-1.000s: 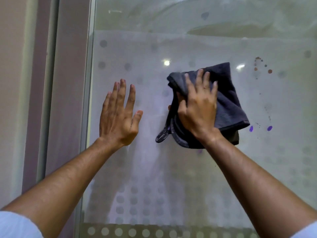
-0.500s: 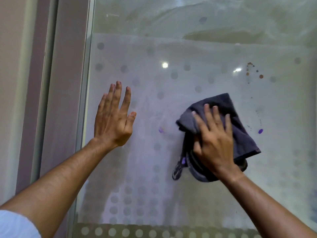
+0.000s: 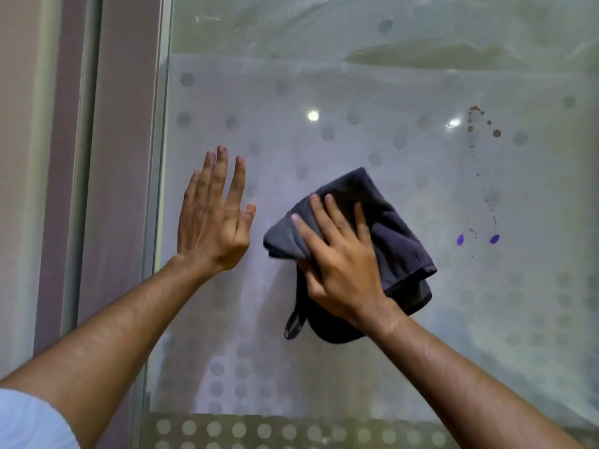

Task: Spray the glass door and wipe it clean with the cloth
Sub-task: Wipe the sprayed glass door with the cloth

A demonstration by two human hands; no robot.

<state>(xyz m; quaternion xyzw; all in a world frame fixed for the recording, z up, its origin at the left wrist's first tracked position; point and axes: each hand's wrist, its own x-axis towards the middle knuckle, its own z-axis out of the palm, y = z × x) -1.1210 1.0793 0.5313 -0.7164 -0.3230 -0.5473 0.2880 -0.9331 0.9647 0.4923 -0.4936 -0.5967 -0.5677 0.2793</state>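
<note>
Two hands touch the glass door (image 3: 389, 92): left hand (image 3: 212, 222) flat (holding nothing), right hand (image 3: 340, 264) pressing the cloth (image 3: 398, 241), not clenched.

Your left hand (image 3: 212, 218) lies flat on the door (image 3: 356, 92) near its left edge; right of it, your right hand (image 3: 340, 267) presses the cloth (image 3: 398, 241) mid-door.

We face the glass door (image 3: 356, 92), frosted with a dot pattern. Our right hand (image 3: 340, 267) presses the dark grey cloth (image 3: 395, 241) against the glass, fingers (image 3: 324, 215) straight and spread. Left of the cloth, clear of it, our left hand (image 3: 210, 218) lies flat against the glass. Right of the cloth sit two purple spots (image 3: 494, 238). Above and right of the cloth is a cluster of brown spots (image 3: 496, 133). Far left of the cloth stands the door frame (image 3: 81, 189).
</note>
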